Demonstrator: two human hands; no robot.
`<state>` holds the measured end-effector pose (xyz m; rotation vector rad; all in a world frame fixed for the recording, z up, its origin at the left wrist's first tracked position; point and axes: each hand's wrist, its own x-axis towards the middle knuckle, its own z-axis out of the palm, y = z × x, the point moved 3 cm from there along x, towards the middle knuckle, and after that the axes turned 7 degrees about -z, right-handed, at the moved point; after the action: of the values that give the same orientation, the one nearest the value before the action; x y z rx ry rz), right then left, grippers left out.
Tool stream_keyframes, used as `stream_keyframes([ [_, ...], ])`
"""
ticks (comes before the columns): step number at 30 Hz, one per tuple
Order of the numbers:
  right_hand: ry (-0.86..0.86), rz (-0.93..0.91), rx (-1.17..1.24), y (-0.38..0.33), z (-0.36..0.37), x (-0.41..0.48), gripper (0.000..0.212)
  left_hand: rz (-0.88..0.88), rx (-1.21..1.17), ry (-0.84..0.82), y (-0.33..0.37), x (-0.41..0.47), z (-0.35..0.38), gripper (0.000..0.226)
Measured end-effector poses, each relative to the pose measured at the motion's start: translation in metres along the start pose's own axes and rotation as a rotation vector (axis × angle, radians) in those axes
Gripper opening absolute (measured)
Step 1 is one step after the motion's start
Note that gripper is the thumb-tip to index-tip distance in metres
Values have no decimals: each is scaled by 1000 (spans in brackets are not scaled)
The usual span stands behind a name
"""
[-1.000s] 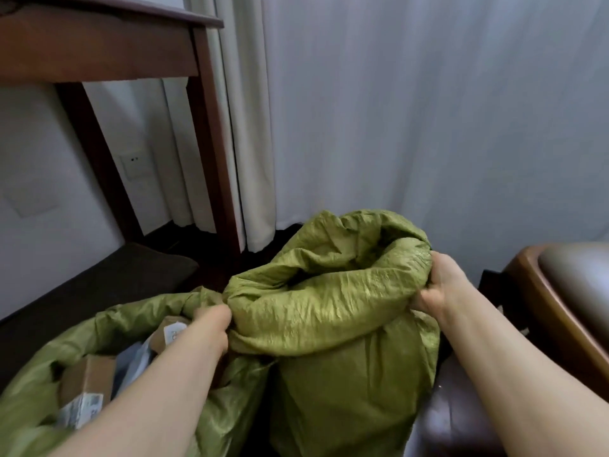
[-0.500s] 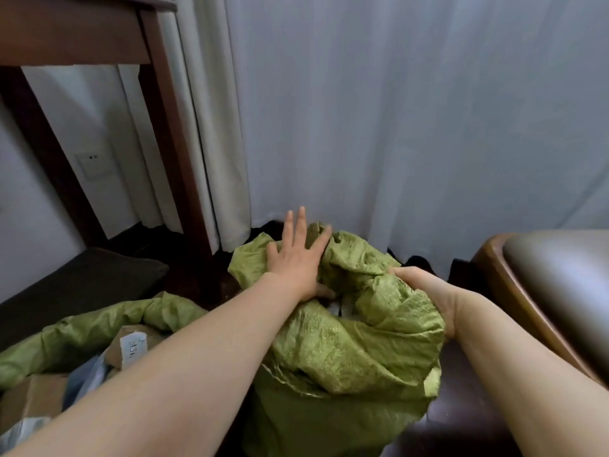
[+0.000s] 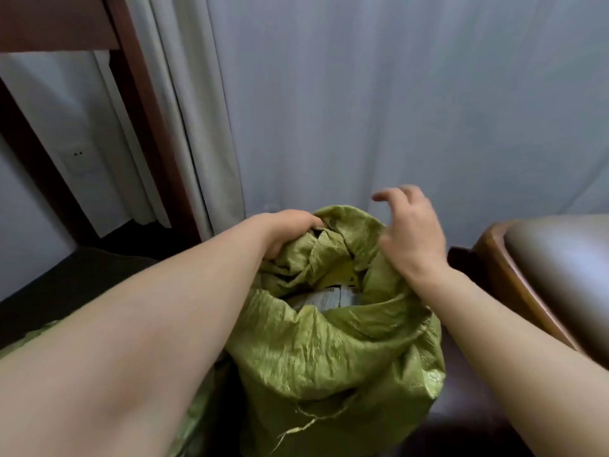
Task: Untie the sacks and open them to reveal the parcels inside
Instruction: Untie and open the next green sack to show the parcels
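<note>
A crinkled olive-green sack (image 3: 329, 357) stands upright on the floor in front of me, its mouth partly open. Inside the mouth a parcel (image 3: 333, 293) shows, with a white printed label and a yellow patch. My left hand (image 3: 286, 230) grips the bunched far-left rim of the sack, fingers curled into the fabric. My right hand (image 3: 412, 235) hovers at the right rim with its fingers spread and loosely bent, holding nothing; its wrist brushes the fabric. A strip of a second green sack (image 3: 36, 334) peeks out under my left forearm at the lower left.
A dark wooden table leg (image 3: 145, 127) and pale curtains (image 3: 362, 110) stand behind the sack. A brown chair with a grey padded seat (image 3: 553, 275) is close on the right. A dark cushion (image 3: 66, 278) lies on the floor at the left.
My left hand went from lying flat on the sack top to gripping its far rim. My right hand let go of the right rim and lifted. The mouth widened, showing a parcel.
</note>
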<state>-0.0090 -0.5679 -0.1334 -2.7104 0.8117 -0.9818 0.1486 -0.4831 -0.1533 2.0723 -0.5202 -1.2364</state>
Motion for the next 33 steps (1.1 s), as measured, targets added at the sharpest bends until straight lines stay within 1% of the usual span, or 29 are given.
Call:
stream_keyframes([
  [1,-8,-112,161,-17,-1,-1,59,-37,-24,-91,1,-1,1,32],
  [2,-136,-199,231,-31,5,-3,70,-62,-35,-161,3,-3,3,37],
  [4,-476,-263,140,-44,28,-11,100,-90,-52,-222,5,-4,2,49],
  [5,-542,-268,95,-42,39,-12,106,-94,-64,-212,5,-7,0,50],
  [6,-537,-235,90,-36,45,-11,101,-93,-85,-177,6,-8,-3,48],
  [7,-497,-169,113,-29,50,-7,86,-73,-127,-125,7,-9,-6,44],
  [8,-454,-100,140,-24,53,-3,64,-14,-163,-21,7,-10,-8,40],
  [9,-408,-20,176,-20,57,0,43,87,-157,149,8,-8,-11,40],
  [10,-371,63,213,-15,61,4,31,210,-41,352,8,-7,-13,45],
  [11,-344,147,257,-12,64,7,28,333,215,541,6,-10,-9,56],
  [12,-331,232,311,-9,66,10,28,444,508,685,2,-16,-1,69],
  [13,-318,309,364,-7,66,13,30,543,744,753,-6,-22,8,83],
  [14,-315,382,408,-6,67,16,32,602,930,770,-15,-24,16,95],
  [16,-338,503,532,-4,69,17,33,610,1133,748,-35,-20,24,105],
  [17,-378,558,644,-4,71,16,32,579,1142,717,-42,-13,23,101],
  [18,-453,620,767,-4,72,13,32,571,1065,664,-47,-7,20,89],
  [20,-585,717,990,0,73,8,39,582,705,507,-49,3,14,53],
  [21,-606,761,1056,3,72,6,45,563,559,461,-47,5,12,37],
  [22,-601,794,1060,6,72,6,55,518,451,451,-45,6,11,28],
  [23,-572,784,979,10,71,6,69,446,340,456,-43,8,9,26],
  [24,-525,710,829,13,68,8,83,358,207,467,-42,11,6,26],
  [25,-472,559,655,11,64,9,92,265,69,461,-43,15,3,27],
  [26,-445,330,504,4,59,10,98,187,-80,414,-45,15,1,30],
  [28,-507,-169,186,-22,52,4,101,62,-318,259,-49,11,-3,37],
  [29,-538,-342,31,-32,54,-1,94,28,-355,200,-51,9,-5,40],
  [30,-546,-414,-70,-34,62,-4,79,12,-343,172,-52,7,-4,43],
  [31,-521,-388,-115,-34,67,-3,59,11,-302,184,-51,5,-1,44],
  [32,-471,-303,-108,-30,71,1,41,34,-200,256,-49,0,2,41],
  [33,-422,-197,-79,-24,76,6,33,82,-14,361,-45,-7,5,42],
])
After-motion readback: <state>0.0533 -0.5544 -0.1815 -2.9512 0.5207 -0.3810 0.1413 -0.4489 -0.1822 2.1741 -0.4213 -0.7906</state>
